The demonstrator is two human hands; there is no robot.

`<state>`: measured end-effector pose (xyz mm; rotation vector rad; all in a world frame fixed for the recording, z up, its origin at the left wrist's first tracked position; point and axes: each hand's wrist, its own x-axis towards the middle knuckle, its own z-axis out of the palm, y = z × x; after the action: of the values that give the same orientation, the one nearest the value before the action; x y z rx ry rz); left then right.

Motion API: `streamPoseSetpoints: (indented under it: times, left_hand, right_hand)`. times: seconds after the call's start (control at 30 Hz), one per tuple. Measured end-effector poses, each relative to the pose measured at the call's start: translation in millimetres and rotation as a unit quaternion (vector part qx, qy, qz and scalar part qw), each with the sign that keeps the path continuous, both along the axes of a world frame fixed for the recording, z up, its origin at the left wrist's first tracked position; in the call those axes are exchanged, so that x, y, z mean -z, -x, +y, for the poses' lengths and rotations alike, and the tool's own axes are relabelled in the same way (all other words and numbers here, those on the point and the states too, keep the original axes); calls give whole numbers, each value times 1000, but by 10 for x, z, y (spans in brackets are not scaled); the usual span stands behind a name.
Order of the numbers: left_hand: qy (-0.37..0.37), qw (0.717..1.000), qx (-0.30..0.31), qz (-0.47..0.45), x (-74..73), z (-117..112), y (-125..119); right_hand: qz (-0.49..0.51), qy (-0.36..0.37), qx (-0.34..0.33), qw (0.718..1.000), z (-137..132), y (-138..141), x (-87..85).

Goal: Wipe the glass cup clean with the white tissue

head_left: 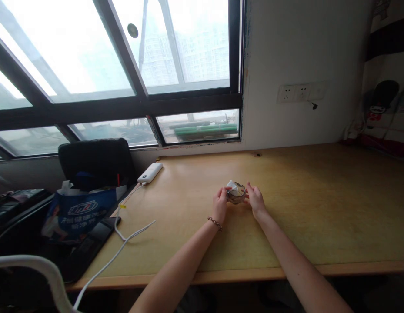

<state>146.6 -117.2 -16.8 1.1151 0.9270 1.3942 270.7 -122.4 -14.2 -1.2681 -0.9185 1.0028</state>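
Above the middle of the wooden desk (182,248), a small clear glass bowl with a wavy dark-looking rim (236,199) is between my two hands. My left hand (220,203) closes on the bowl's left side, and a bead bracelet (215,223) circles that wrist. A crumpled white tissue (232,186) shows at the bowl's far left rim; whether it lies inside or is pinched by the left fingers, I cannot tell. My right hand (255,200) grips the bowl's right side, thumb raised and fingers partly hidden behind the glass.
A white power bank (150,173) lies at the desk's left edge, its white cable (125,239) trailing toward me. Left of the desk are a black chair (95,158) and a blue bag (78,215). Wall sockets (295,93) sit behind; a curtain (387,100) hangs at right.
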Motion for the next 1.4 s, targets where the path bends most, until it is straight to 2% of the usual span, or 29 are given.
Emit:
streamPoseSetpoints:
  times: [0.07,0.17,0.3,0.43,0.57,0.7,0.83,1.0,1.2,1.4]
  left_hand:
    - [-8,999,-32,20,18,31,26]
    - [1,998,-51,24,32,81,67]
    - [38,999,-22,-3,9,132,128]
    - [59,997,6,-45,-59,128,149]
    - [20,999,12,-39,-129,105,141]
    - [-82,995,-27,54,-168,99,158]
    - [-197,965,-64,162,-193,62,182]
    - [-281,921,-71,259,-221,-8,173]
    - [-331,897,-47,289,-225,-47,147]
    - [-331,897,-50,289,-217,-48,151]
  right_hand:
    - [61,71,-16,995,-44,28,-54]
    - [108,111,-103,983,-106,66,-123]
    - [125,131,-212,961,-142,41,-136]
    - [157,155,-266,938,-142,-17,-130]
    - [207,119,-246,939,-143,-11,-157]
    - [234,80,-220,944,-151,27,-172]
    - [260,49,-204,942,-155,39,-185]
    - [296,28,-204,933,-171,56,-215]
    - [300,7,-195,934,-182,78,-233]
    - [318,25,-192,928,-158,58,-250]
